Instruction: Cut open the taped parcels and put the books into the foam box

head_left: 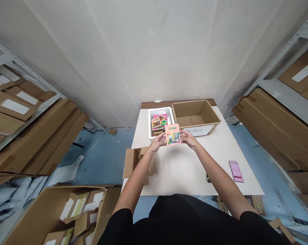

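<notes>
Between my two hands, above the table, is a flat pink printed pack (172, 135) with lettering on top and a colourful picture below. My left hand (158, 142) grips its left edge and my right hand (189, 139) its right edge. Just behind it stands a white bin (151, 134) holding several colourful printed packs (160, 121). To the right of that bin is an open cardboard box (179, 126), with a handwritten white label on its front. Whether the pink pack is a box or a booklet I cannot tell.
On the white table (179, 173) lie a pixelated pink item (236, 171) at right and a small dark object (208, 178) by my right forearm. An open small carton (130, 162) sits at the left edge. A large carton of parcels (52, 200) and loaded shelves (294, 102) flank the table.
</notes>
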`<state>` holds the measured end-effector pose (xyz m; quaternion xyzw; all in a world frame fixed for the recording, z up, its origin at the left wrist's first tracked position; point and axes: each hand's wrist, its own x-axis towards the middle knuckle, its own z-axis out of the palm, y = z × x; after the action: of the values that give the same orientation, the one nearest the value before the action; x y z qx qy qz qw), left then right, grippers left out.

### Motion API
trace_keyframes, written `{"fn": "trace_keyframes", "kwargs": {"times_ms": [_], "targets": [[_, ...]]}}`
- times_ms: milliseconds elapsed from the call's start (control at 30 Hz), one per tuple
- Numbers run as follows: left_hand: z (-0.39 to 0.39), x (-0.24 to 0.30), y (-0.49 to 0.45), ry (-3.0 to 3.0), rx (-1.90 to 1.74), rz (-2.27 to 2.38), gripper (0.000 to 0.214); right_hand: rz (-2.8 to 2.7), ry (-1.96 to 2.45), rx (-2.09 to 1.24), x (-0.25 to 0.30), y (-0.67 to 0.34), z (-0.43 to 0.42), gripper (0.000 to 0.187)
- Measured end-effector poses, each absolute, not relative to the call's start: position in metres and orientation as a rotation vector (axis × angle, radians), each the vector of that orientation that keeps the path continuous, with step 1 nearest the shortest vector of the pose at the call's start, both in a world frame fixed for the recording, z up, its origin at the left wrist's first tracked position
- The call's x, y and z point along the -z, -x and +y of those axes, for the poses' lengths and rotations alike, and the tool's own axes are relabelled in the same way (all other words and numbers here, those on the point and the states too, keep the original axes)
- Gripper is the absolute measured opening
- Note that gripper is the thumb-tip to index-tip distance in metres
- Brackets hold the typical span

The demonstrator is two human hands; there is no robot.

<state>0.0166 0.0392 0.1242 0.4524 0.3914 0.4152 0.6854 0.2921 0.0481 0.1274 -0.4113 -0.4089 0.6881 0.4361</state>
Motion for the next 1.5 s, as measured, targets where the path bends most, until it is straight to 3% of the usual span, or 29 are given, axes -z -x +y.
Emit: {"fn": "trace_keyframes", "kwargs": {"times_ms": [300, 533, 733, 900, 1100, 1333, 1500], "targets": [[0.141, -0.129, 0.033, -0.924, -1.055, 0.915, 0.089, -0.996, 1.113, -1.545, -0.138, -0.225, 0.152, 0.061], [0.181, -0.122, 0.085, -0.817, -1.432, 1.327, 0.083, -0.891, 1.311, -1.193, -0.117, -0.193, 0.205, 0.061], [0.127, -0.1, 0.091, -0.982, -1.275, 1.172, 0.06, -0.881, 1.247, -1.293, -0.101, -0.194, 0.149, 0.071], [0.066, -0.068, 0.039, -1.009, -1.108, 1.14, 0.067, -0.886, 1.266, -1.401, -0.073, -0.219, 0.08, 0.071], [-0.021, 0.011, -0.023, -0.969, -0.846, 1.297, 0.07, -0.862, 1.443, -1.492, 0.0, -0.28, -0.006, 0.076], [-0.087, 0.11, -0.06, -1.032, -0.515, 1.695, 0.081, -1.023, 1.779, -1.55, 0.11, -0.338, -0.092, 0.079], [-0.106, 0.14, -0.072, -1.097, -0.461, 1.99, 0.09, -1.216, 1.941, -1.452, 0.155, -0.345, -0.134, 0.085]]}}
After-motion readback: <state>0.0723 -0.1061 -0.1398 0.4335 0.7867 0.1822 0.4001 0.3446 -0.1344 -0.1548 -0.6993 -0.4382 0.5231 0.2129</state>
